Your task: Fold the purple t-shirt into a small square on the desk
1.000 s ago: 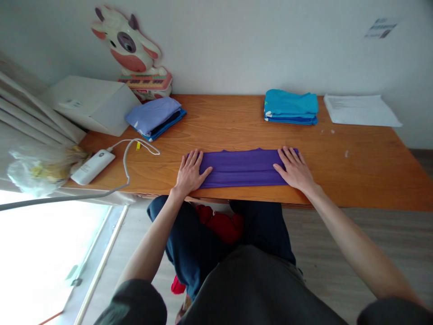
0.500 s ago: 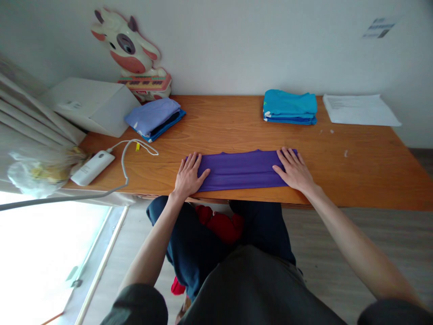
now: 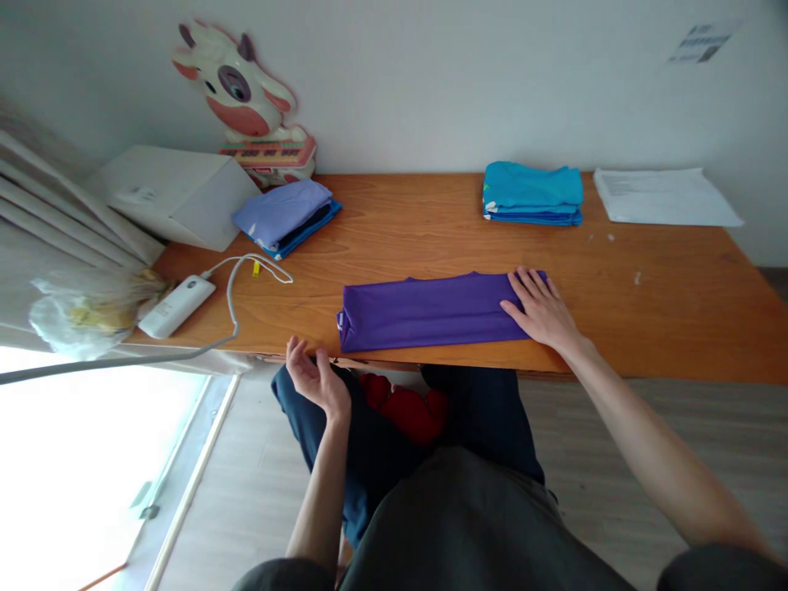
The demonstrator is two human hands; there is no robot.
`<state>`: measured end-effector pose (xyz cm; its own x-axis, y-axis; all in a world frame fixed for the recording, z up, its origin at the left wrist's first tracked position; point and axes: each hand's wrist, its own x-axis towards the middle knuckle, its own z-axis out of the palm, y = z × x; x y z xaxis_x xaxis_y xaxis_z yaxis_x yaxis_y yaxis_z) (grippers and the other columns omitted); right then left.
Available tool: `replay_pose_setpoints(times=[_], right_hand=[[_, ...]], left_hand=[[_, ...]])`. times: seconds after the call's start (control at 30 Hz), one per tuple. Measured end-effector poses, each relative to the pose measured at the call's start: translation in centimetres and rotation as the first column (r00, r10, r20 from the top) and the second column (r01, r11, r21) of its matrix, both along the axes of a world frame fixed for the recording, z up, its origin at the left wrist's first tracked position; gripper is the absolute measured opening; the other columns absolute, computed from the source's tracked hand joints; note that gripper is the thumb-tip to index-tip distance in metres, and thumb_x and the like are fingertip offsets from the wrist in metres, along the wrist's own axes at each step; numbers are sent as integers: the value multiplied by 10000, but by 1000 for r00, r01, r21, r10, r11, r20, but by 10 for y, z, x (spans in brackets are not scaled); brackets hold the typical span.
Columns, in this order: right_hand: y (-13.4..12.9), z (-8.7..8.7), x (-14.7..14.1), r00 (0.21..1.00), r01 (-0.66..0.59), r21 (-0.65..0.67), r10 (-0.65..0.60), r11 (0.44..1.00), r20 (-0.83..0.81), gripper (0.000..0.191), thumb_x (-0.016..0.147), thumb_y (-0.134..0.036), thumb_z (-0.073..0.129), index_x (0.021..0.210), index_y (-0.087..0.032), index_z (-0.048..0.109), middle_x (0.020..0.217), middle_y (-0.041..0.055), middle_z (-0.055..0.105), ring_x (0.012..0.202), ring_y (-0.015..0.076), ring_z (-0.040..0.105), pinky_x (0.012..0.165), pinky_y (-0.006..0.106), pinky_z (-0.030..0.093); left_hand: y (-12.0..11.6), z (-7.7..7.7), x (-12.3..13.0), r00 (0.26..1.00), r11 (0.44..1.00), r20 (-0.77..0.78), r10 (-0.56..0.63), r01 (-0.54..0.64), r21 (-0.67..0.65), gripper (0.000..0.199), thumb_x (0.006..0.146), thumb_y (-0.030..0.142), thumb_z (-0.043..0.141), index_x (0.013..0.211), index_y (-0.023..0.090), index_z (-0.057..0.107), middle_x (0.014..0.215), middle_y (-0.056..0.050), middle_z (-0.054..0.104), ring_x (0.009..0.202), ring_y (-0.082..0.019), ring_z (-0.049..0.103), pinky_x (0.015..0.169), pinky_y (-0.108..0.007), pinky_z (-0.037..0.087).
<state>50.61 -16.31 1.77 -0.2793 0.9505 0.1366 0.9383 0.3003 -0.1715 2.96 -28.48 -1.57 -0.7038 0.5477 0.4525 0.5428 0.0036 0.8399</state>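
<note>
A purple garment, folded into a long narrow band, lies along the near edge of the wooden desk. My right hand rests flat and open on its right end, pinning it. My left hand hangs off the desk just below its edge, palm up, fingers loosely curled, holding nothing. I judge the lengthwise fold done; the next fold needs the left end lifted toward the right.
</note>
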Motion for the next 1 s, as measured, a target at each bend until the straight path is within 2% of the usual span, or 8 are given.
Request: replay_pose_setpoints(times=[0.13, 0.2, 0.37, 0.57, 0.7, 0.8, 0.87, 1.0], right_hand=[[0, 0, -1, 1000, 0, 6, 0, 1000, 6, 882, 1159, -700, 342, 1898, -246, 186, 1939, 89, 220, 1792, 405, 231, 1451, 705, 182], [0, 0, 0, 1000, -2, 7, 2, 1000, 6, 881, 1160, -698, 337, 1898, -239, 190, 1940, 91, 211, 1795, 400, 224, 1455, 695, 179], [-1, 0, -1, 1000, -1, -6, 1, 1000, 7, 884, 1157, -694, 341, 1904, -259, 152, 1944, 78, 185, 1798, 402, 211, 1453, 705, 186], [0, 0, 0, 1000, -3, 12, 3, 1000, 25, 875, 1164, -686, 342, 1899, -242, 174, 1944, 86, 194, 1802, 378, 206, 1462, 675, 176], [-2, 0, 1, 999, -28, 11, 28, 1000, 16, 876, 1166, -681, 348, 1900, -238, 173, 1943, 88, 188, 1803, 383, 198, 1461, 680, 171], [-2, -2, 0, 999, -47, 12, 47, 999, 9, 879, 1167, -679, 349, 1899, -225, 174, 1943, 93, 190, 1803, 382, 197, 1466, 668, 162], [-1, -3, 1, 999, -51, 0, 51, 999, 4, 885, 1162, -684, 356, 1902, -241, 155, 1944, 82, 189, 1803, 386, 197, 1463, 679, 160], [0, 4, 1, 998, -56, -41, 56, 998, -7, 876, 1158, -688, 358, 1900, -260, 178, 1937, 75, 233, 1798, 401, 209, 1458, 712, 139]], left_hand=[[-2, -9, 20, 998, 985, 26, 54, -49, -167, 914, 1146, 492, 608, 1810, 392, -11, 1956, -140, 75, 1816, -356, 146, 1438, -724, 289], [8, -10, 29, 994, 976, 106, 37, -13, -217, 1043, 1140, 528, 635, 1806, 353, -148, 1957, -178, 22, 1821, -372, 89, 1448, -759, 182], [24, -13, 43, 985, 951, 146, -90, 128, -281, 843, 1176, 479, 598, 1827, 262, 108, 1858, -200, 394, 1815, -312, 164, 1436, -740, -20], [14, -28, 37, 984, 942, 163, -68, 117, -315, 791, 1171, 519, 567, 1825, 253, 210, 1866, -180, 386, 1827, -299, 44, 1443, -733, 79], [10, -38, 29, 966, 941, 250, -66, 143, -306, 788, 1144, 565, 571, 1802, 271, 252, 1876, -166, 366, 1794, -318, 264, 1434, -678, 291], [7, -40, 27, 917, 971, 398, 14, 82, -225, 749, 1065, 613, 685, 1671, 248, 437, 1626, -186, 648, 1481, -310, 687, 1230, -551, 596], [2, -37, 27, 847, 974, 531, 23, 101, -203, 647, 988, 653, 763, 1449, 221, 626, 1275, -120, 788, 1098, -257, 809, 965, -433, 692], [-11, -22, 31, 665, 966, 746, -2, 196, -171, 482, 830, 659, 888, 843, 213, 705, 659, 58, 578, 543, -121, 551, 531, -260, 485]])
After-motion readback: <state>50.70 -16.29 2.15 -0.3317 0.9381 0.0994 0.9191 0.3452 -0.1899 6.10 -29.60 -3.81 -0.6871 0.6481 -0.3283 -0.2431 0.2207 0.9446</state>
